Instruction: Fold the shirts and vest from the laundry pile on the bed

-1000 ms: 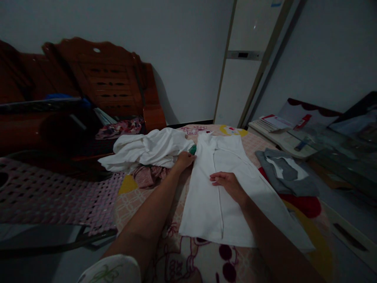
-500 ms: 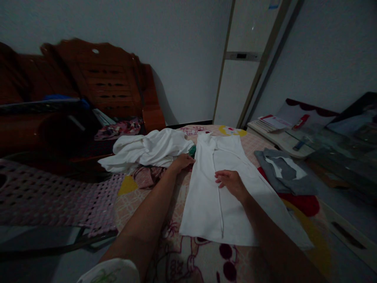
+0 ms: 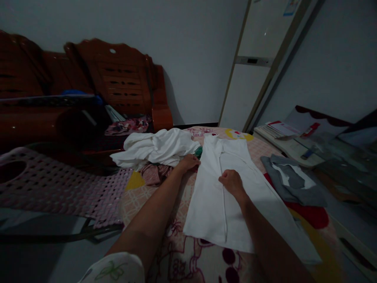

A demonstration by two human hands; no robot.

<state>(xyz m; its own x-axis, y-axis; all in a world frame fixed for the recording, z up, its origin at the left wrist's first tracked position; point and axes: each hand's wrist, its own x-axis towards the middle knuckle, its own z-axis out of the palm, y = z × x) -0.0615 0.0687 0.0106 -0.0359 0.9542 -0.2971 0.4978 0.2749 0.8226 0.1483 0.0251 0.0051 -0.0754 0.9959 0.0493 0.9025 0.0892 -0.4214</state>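
Observation:
A white garment (image 3: 212, 204) lies spread flat and long on a patterned blanket (image 3: 141, 196). My left hand (image 3: 188, 162) rests palm down at the garment's left edge near its top, fingers curled on the cloth edge. On the garment's centre fold my right hand (image 3: 231, 181) presses with its fingers bent under, knuckles up. Just left of my left hand sits a crumpled white cloth pile (image 3: 156, 148), with a pinkish cloth (image 3: 154, 173) and a bit of green cloth (image 3: 199, 151) under it.
A folded grey and white garment (image 3: 291, 182) lies at the right over a red patch. Dark wooden chairs (image 3: 118, 82) stand at the back left, a pink woven seat (image 3: 59, 184) at the left. Papers lie on a low glass-topped table (image 3: 294, 145) at the right. A tall white appliance (image 3: 250, 70) stands behind.
My right hand slid a little farther up the garment's centre fold and its fingers curled under. The left hand stayed at the garment's edge. The camera shifted slightly.

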